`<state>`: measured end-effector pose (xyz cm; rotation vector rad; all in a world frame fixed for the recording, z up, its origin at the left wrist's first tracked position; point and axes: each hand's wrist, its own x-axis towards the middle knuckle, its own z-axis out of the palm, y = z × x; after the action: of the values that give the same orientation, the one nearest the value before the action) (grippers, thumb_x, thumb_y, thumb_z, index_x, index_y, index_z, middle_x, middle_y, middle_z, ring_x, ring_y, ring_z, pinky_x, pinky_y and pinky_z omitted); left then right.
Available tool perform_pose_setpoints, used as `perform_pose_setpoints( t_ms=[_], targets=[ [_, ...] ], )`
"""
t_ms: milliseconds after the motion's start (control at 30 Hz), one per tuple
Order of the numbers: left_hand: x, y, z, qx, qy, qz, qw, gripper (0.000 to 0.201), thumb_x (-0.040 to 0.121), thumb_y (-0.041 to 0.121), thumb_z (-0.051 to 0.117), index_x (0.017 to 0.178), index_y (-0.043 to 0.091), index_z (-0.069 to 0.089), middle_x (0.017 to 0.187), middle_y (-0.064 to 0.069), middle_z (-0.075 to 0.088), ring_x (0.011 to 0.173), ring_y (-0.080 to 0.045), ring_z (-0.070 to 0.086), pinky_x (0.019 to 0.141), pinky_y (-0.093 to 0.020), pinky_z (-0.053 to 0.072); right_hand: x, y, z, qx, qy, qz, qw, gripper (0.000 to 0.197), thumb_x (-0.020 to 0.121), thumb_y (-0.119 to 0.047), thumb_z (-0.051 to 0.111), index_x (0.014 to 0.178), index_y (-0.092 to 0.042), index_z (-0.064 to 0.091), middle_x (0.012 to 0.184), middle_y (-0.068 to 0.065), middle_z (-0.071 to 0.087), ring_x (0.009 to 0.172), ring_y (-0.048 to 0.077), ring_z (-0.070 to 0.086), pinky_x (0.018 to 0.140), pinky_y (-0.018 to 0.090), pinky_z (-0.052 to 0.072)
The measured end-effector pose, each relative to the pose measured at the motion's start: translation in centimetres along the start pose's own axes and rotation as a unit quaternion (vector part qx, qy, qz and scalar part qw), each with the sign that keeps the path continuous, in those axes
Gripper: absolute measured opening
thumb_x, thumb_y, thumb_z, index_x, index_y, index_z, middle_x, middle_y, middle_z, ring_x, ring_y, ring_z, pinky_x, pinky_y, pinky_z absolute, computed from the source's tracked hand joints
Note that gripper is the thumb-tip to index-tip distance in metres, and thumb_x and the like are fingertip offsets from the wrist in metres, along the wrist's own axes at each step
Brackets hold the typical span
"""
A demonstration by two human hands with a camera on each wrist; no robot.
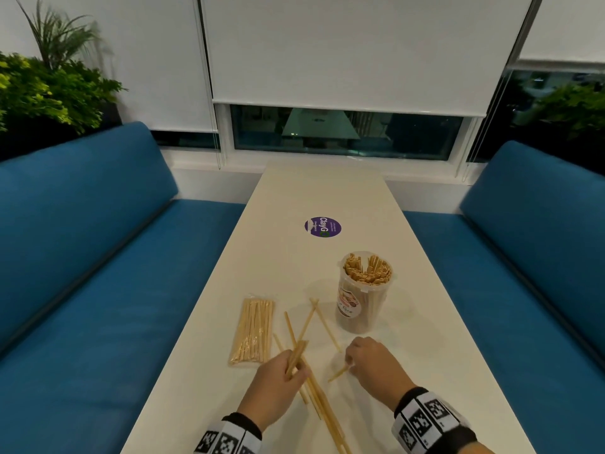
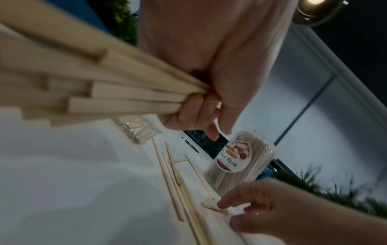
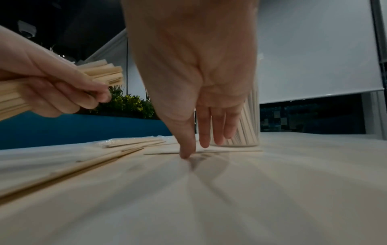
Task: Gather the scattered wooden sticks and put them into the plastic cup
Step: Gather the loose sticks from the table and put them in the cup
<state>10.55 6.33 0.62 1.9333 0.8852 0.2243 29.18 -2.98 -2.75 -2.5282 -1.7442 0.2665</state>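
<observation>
The clear plastic cup (image 1: 363,299), packed with upright wooden sticks, stands on the white table (image 1: 435,362) right of centre. My left hand (image 1: 281,381) grips a bundle of sticks (image 1: 297,353), held just above the table; the bundle (image 2: 125,92) fans out toward the left wrist camera. Several loose sticks (image 1: 316,399) lie crossed under and beyond that hand, one of them (image 1: 327,326) close to the cup. My right hand (image 1: 370,362) reaches down in front of the cup (image 2: 240,159) and pinches the end of one stick (image 1: 338,374) with thumb and fingertips.
A sealed clear packet of sticks (image 1: 252,329) lies to the left of the loose ones. A round purple sticker (image 1: 322,227) is on the table farther back. Blue benches (image 1: 98,257) flank both long sides, and a window wall closes the far end.
</observation>
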Motion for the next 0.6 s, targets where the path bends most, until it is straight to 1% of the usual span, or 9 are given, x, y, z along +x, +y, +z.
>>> perform_pose_setpoints(
  t_ms=[67, 133, 200, 233, 333, 400, 467, 533, 600],
  targets=[
    [0.1, 0.3, 0.4, 0.076, -0.067, 0.021, 0.995, 0.007, 0.091, 0.025, 0.057, 0.097, 0.023, 0.06, 0.088, 0.006, 0.053, 0.065, -0.002, 0.047, 0.059, -0.012, 0.036, -0.2, 0.0, 0.1, -0.02, 0.004, 0.0, 1.0, 0.017, 0.092, -0.021, 0.053, 0.104, -0.012, 0.061, 0.11, 0.004, 0.057, 0.103, 0.022, 0.052, 0.079, 0.026, 0.034],
    [0.3, 0.3, 1.0, 0.174, -0.134, 0.045, 0.975, 0.026, 0.09, 0.021, 0.058, 0.115, 0.021, 0.059, 0.099, 0.002, 0.044, 0.087, -0.011, 0.052, 0.073, -0.015, 0.038, -0.5, 0.1, 0.4, -0.037, -0.001, -0.002, 0.999, 0.01, 0.082, -0.022, 0.068, 0.088, -0.015, 0.063, 0.091, 0.001, 0.059, 0.084, 0.02, 0.057, 0.066, 0.024, 0.032],
    [0.5, 0.3, 1.7, 0.258, -0.177, 0.067, 0.948, 0.034, 0.089, 0.015, 0.055, 0.124, 0.018, 0.055, 0.106, -0.003, 0.041, 0.106, -0.024, 0.051, 0.084, -0.023, 0.036, -0.7, 0.7, 1.3, -0.051, 0.008, -0.006, 0.999, 0.026, 0.063, -0.018, 0.083, 0.069, -0.02, 0.058, 0.07, -0.002, 0.057, 0.059, 0.014, 0.055, 0.051, 0.022, 0.03],
    [0.5, 0.3, 2.1, 0.283, -0.191, 0.075, 0.937, 0.038, 0.089, 0.011, 0.053, 0.126, 0.018, 0.054, 0.109, -0.006, 0.041, 0.109, -0.027, 0.05, 0.085, -0.026, 0.037, -0.7, 0.9, 1.8, -0.056, 0.014, -0.012, 0.998, 0.026, 0.062, -0.014, 0.082, 0.069, -0.02, 0.057, 0.068, -0.001, 0.056, 0.056, 0.014, 0.053, 0.048, 0.022, 0.029],
    [0.5, 0.0, 2.6, 0.32, -0.204, 0.085, 0.922, 0.045, 0.088, 0.005, 0.049, 0.13, 0.022, 0.053, 0.102, -0.002, 0.034, 0.106, -0.032, 0.052, 0.087, -0.034, 0.042, -1.0, 0.6, 1.3, -0.013, 0.015, -0.011, 1.0, 0.011, 0.087, -0.003, 0.052, 0.093, -0.012, 0.053, 0.084, 0.002, 0.049, 0.071, 0.02, 0.042, 0.055, 0.023, 0.027],
    [0.6, -0.2, 2.5, 0.331, -0.189, 0.086, 0.921, 0.043, 0.088, 0.005, 0.049, 0.128, 0.021, 0.054, 0.105, -0.003, 0.037, 0.103, -0.033, 0.054, 0.086, -0.036, 0.043, -0.8, 0.2, 0.7, 0.021, 0.018, -0.003, 1.0, 0.016, 0.093, -0.002, 0.034, 0.101, -0.013, 0.043, 0.086, 0.0, 0.04, 0.071, 0.018, 0.035, 0.054, 0.026, 0.025],
    [0.5, -0.4, 2.4, 0.35, -0.17, 0.087, 0.917, 0.035, 0.09, 0.005, 0.049, 0.122, 0.015, 0.057, 0.113, -0.008, 0.041, 0.099, -0.033, 0.055, 0.085, -0.038, 0.044, 0.0, -0.6, 0.0, 0.088, 0.017, 0.017, 0.996, 0.012, 0.094, -0.004, 0.033, 0.099, -0.015, 0.036, 0.082, -0.002, 0.039, 0.059, 0.011, 0.033, 0.053, 0.024, 0.027],
    [0.4, -0.5, 2.2, 0.359, -0.161, 0.093, 0.915, 0.027, 0.09, 0.006, 0.049, 0.115, 0.01, 0.059, 0.114, -0.009, 0.042, 0.096, -0.033, 0.055, 0.083, -0.039, 0.046, 1.2, -1.5, -0.2, 0.16, 0.032, 0.052, 0.985, 0.009, 0.096, -0.007, 0.034, 0.096, -0.016, 0.036, 0.081, -0.002, 0.043, 0.059, 0.006, 0.035, 0.054, 0.023, 0.031],
    [0.2, -0.4, 2.0, 0.37, -0.165, 0.099, 0.909, 0.022, 0.09, 0.006, 0.05, 0.11, 0.007, 0.06, 0.115, -0.009, 0.042, 0.094, -0.033, 0.056, 0.083, -0.04, 0.046, 2.7, -2.3, -0.5, 0.215, 0.04, 0.096, 0.971, 0.014, 0.099, -0.018, 0.039, 0.109, -0.011, 0.044, 0.102, 0.005, 0.052, 0.082, 0.014, 0.051, 0.07, 0.025, 0.038]
  ],
)
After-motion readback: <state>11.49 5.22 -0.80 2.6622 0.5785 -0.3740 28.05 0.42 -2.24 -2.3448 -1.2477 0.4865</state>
